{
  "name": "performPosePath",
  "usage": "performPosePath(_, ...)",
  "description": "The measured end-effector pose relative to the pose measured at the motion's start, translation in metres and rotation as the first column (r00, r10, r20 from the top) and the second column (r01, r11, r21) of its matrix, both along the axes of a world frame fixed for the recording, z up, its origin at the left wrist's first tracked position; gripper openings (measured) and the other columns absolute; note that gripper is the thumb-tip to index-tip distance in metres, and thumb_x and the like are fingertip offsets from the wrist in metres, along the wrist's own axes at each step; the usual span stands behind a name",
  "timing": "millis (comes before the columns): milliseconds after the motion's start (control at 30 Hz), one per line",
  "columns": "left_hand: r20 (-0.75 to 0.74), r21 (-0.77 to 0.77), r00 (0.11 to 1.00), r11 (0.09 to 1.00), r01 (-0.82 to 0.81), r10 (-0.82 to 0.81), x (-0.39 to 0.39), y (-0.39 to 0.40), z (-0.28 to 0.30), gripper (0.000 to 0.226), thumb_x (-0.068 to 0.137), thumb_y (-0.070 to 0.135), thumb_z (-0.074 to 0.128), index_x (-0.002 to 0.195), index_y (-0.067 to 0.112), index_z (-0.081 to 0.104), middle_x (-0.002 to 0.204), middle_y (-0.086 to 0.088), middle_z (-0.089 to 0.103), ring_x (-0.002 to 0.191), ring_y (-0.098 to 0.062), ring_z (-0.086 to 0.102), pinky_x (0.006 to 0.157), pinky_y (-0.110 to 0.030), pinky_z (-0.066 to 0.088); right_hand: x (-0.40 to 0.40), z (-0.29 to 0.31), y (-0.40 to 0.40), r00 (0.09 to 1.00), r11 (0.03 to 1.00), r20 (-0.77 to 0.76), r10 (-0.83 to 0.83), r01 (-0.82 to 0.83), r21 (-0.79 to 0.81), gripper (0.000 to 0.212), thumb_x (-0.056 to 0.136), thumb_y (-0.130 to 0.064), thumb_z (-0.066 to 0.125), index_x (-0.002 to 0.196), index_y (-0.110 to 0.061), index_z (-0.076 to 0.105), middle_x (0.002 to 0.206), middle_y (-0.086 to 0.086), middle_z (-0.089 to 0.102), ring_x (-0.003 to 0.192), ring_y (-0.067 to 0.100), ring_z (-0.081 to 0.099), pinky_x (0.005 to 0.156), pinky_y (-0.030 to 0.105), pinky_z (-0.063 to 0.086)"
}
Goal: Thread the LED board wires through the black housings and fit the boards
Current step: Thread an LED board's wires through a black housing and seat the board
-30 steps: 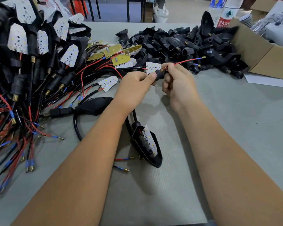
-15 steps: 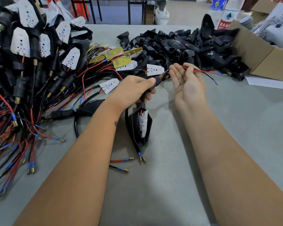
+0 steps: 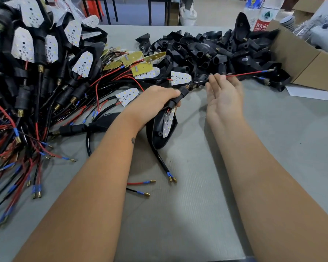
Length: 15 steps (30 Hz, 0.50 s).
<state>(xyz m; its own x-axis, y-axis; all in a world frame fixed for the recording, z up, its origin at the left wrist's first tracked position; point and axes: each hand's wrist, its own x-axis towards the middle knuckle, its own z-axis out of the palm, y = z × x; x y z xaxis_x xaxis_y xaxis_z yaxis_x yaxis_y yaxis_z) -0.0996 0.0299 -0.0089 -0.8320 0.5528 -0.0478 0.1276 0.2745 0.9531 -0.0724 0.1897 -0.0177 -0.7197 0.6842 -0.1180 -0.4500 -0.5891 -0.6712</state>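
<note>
My left hand [image 3: 155,99] grips the threaded stem [image 3: 179,96] of a black housing [image 3: 157,135], which hangs below my fist just above the table. A white LED board [image 3: 168,120] sits tilted in the housing's open face. The board's red wire [image 3: 248,73] and a thin black wire come out of the stem's end and run right across the straight fingers of my right hand [image 3: 223,97]. Their blue-sleeved tips reach the pile of empty black housings [image 3: 206,52]. My right hand is blurred, palm turned towards me.
Finished housings with boards and wires [image 3: 36,53] are heaped at the left. Loose white and yellow boards [image 3: 180,77] lie at the middle back. One assembly [image 3: 102,121] lies by my left forearm, with loose wire ends [image 3: 140,183] nearer me. A cardboard box [image 3: 301,59] and bottles [image 3: 265,14] stand back right.
My right hand opened from a pinch and drew the wires out to the right through the stem. The housing lifted off the table and now hangs from my left hand.
</note>
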Motion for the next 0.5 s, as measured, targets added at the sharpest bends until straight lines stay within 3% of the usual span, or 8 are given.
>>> performPosePath(100,-0.013,0.025,0.995,0.994,-0.103,0.103,0.003,0.003,-0.001,0.032,0.079,0.044,0.053,0.058,0.025,0.066,0.063,0.000,0.062,0.057,-0.016,0.053,0.070,-0.033,0.041,0.002,0.003,-0.004,0.993,0.998,0.105,0.058,-0.056,-0.022,0.017,0.098,-0.003,0.052,0.113,0.002,0.050,0.084,0.013,0.055,0.068,0.019,0.061,0.057,0.023,0.057)
performPosePath(200,-0.048,0.038,0.983,0.984,-0.176,0.178,0.006,0.006,-0.002,0.027,0.078,0.046,0.054,0.067,0.022,0.056,0.071,-0.006,0.053,0.064,-0.017,0.046,0.071,-0.036,0.035,0.004,0.006,-0.011,0.939,0.956,0.283,0.197,-0.248,0.157,0.016,0.097,-0.020,0.055,0.092,-0.004,0.054,0.065,0.005,0.053,0.044,0.010,0.051,0.040,0.019,0.042)
performPosePath(300,-0.101,0.064,0.973,0.977,-0.203,0.209,0.008,0.008,-0.002,0.024,0.083,0.041,0.054,0.070,0.020,0.050,0.070,-0.004,0.045,0.063,-0.015,0.040,0.065,-0.035,0.031,0.008,0.008,-0.024,0.852,0.791,0.394,0.345,-0.490,0.366,0.026,0.096,-0.030,0.056,0.079,-0.010,0.057,0.051,-0.002,0.052,0.040,0.011,0.046,0.039,0.017,0.033)
performPosePath(400,-0.136,0.081,0.972,0.980,-0.183,0.193,0.010,0.008,-0.003,0.029,0.086,0.035,0.053,0.069,0.011,0.050,0.068,-0.005,0.043,0.061,-0.014,0.040,0.063,-0.034,0.031,0.013,0.007,-0.032,0.816,0.627,0.442,0.372,-0.572,0.528,0.025,0.093,-0.028,0.061,0.074,-0.014,0.058,0.050,-0.006,0.050,0.043,0.011,0.043,0.042,0.019,0.029)
performPosePath(500,-0.126,0.115,0.959,0.963,-0.242,0.256,0.008,0.012,-0.003,0.031,0.092,0.030,0.049,0.070,0.008,0.051,0.062,0.001,0.047,0.056,-0.011,0.043,0.059,-0.025,0.037,0.016,0.008,-0.031,0.816,0.619,0.426,0.390,-0.575,0.535,0.015,0.093,-0.025,0.062,0.086,-0.012,0.063,0.068,0.001,0.059,0.057,0.017,0.050,0.048,0.022,0.034)
